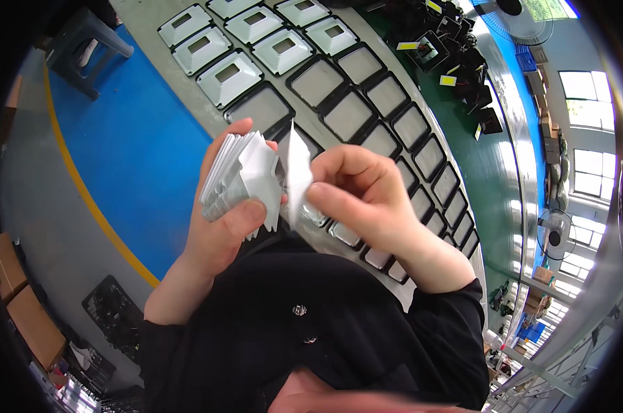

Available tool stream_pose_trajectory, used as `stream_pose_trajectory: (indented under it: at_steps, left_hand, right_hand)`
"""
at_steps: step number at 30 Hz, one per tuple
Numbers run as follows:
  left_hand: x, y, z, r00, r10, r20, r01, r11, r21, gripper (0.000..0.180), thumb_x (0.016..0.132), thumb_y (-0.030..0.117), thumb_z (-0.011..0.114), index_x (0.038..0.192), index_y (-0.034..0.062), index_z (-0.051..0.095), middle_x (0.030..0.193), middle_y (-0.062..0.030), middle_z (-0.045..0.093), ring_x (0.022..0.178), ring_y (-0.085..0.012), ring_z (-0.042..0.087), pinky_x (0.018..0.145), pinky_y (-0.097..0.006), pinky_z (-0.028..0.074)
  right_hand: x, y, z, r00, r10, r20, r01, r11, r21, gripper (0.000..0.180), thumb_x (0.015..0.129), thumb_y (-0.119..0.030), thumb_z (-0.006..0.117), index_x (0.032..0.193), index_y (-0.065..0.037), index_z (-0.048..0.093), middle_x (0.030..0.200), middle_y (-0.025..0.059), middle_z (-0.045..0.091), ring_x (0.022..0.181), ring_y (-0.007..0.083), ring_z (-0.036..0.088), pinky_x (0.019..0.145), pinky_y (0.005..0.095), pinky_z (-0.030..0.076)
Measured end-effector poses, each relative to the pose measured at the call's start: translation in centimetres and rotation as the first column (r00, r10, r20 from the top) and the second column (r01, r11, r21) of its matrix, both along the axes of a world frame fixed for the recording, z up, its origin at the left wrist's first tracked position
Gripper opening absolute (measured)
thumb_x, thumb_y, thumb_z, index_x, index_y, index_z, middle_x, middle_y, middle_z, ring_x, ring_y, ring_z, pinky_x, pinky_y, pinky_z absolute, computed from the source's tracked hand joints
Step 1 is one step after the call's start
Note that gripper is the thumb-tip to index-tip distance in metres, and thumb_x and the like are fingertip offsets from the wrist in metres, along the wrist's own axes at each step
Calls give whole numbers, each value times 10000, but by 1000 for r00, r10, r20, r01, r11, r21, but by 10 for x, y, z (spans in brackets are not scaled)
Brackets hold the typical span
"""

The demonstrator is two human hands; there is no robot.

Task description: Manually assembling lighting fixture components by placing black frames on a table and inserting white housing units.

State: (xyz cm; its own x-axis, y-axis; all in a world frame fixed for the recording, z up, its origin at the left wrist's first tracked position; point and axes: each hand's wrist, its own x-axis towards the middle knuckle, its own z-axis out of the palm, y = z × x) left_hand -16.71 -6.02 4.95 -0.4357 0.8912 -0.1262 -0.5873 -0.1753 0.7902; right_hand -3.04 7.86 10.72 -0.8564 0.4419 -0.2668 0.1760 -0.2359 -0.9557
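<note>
White sheet stack [232,175] in left hand [222,227], black-framed panels [366,103] behind.

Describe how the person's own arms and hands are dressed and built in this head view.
Both hands, the left hand and the right hand, are bare: no gloves, and no rings or watch visible. The forearms are uncovered, since the black sleeves are pushed up toward the elbows. The sleeves belong to a black garment with small round buttons down the front.

White sheets [239,175], black-framed panels [377,117], blue floor [136,148], yellow stripe [91,199].
</note>
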Motion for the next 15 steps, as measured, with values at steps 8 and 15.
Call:
stream_pose_trajectory:
  at_steps: [8, 15]
  left_hand:
    - [-22, 16, -4, 998, 26, 55, -20, 993, -118, 1043, 658, 364, 810, 1457, 30, 230, 1261, -148, 484, 1122, -217, 546, 860, -344, 536]
    - [-39, 22, -11, 996, 87, 31, -79, 978, -194, 1131, 604, 435, 841, 1452, 19, 219, 1257, -157, 483, 1118, -229, 553, 841, -335, 550]
  right_hand:
    - [-12, 143, -25, 900, -280, 334, -203, 409, 890, 135, 809, -133, 578, 855, -8, 599, 813, 110, 612, 695, 236, 595, 661, 328, 477]
    - [-37, 169, -38, 803, -232, 549, -426, 421, 801, 200, 818, -199, 546, 828, -11, 611, 823, 128, 630, 786, 318, 605, 733, 387, 482]
